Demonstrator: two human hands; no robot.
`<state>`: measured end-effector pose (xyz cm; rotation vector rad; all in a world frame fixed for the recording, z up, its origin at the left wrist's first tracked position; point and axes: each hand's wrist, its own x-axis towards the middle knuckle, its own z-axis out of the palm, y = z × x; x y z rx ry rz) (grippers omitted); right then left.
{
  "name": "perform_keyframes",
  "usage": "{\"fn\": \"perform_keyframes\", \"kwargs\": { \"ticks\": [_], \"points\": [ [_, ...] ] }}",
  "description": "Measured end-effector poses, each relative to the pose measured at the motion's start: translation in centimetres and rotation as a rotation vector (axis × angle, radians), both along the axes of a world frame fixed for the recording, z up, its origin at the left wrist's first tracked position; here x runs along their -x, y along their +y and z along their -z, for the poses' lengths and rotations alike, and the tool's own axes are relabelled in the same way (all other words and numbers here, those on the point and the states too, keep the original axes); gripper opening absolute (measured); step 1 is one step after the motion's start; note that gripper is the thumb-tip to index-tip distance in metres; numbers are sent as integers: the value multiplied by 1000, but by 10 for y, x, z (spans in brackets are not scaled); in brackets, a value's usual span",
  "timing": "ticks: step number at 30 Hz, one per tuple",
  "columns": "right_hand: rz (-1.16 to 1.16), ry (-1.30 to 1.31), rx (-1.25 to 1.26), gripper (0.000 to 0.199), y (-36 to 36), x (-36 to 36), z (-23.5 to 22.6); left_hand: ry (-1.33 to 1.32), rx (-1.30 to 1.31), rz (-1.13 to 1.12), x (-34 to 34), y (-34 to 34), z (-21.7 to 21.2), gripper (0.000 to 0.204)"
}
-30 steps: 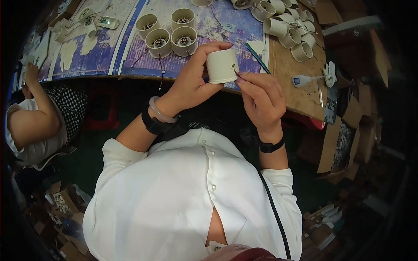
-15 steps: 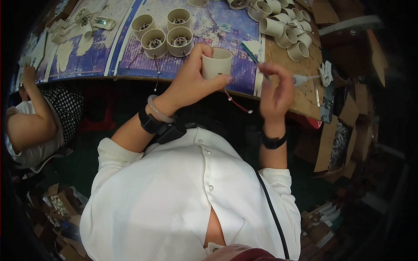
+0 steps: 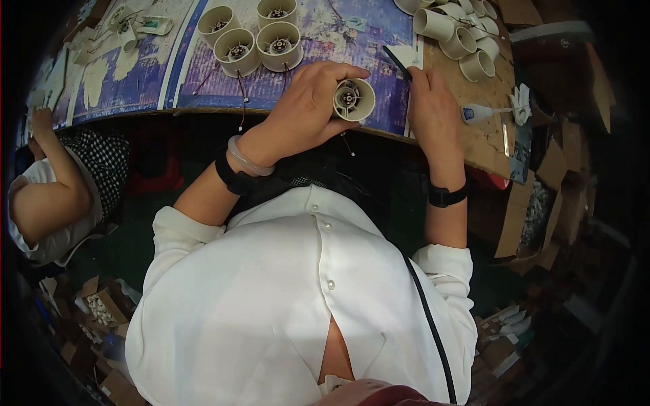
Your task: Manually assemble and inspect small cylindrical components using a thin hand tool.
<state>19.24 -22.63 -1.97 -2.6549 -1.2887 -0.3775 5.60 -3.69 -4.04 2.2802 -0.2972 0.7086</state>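
My left hand (image 3: 308, 101) is wrapped around a cream plastic cup-shaped housing (image 3: 366, 103). Its open mouth faces up toward me, showing a small motor with a round hub and spokes inside. A thin wire with a white connector (image 3: 352, 153) dangles below it past the table edge. On the right, my right hand (image 3: 435, 115) has its fingertips closed at the near end of a slim dark stick-like tool (image 3: 395, 61); my thumb is mostly hidden. Several similar housings with motors (image 3: 279, 46) stand upright left of my left hand, their wires hanging over the edge.
Loose cream housings (image 3: 458, 42) are heaped at the back right. A small squeeze bottle with a thin nozzle (image 3: 477, 113) and crumpled white tissue (image 3: 520, 103) lie right of my hand. Cardboard boxes (image 3: 535, 213) stand lower right. Another person's arm (image 3: 54, 149) is at far left.
The housing in my left hand has tipped, so its mouth and motor now face me. My right hand has moved up to the stick-like tool's near end. The view has shifted slightly.
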Motion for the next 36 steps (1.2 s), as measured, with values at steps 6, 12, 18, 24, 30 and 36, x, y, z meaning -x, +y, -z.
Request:
{"fn": "perform_keyframes", "kwargs": {
  "ticks": [6,12,18,24,30,36],
  "points": [
    [-100,75,-133,22,-1,2,-6,51,27,5,1,2,2,68],
    [-90,297,-521,13,-6,5,2,45,31,-2,1,0,1,70],
    [-61,459,-693,12,-17,11,9,70,38,-24,3,-3,-1,70],
    [-122,737,-1177,12,-9,42,-10,14,2,-35,3,-3,3,71],
    [-374,637,-979,15,6,55,3,10,-8,-32,3,-4,2,73],
    [-399,659,-873,14,6,52,9,11,-1,-24,3,-4,3,72]
  ]
}}
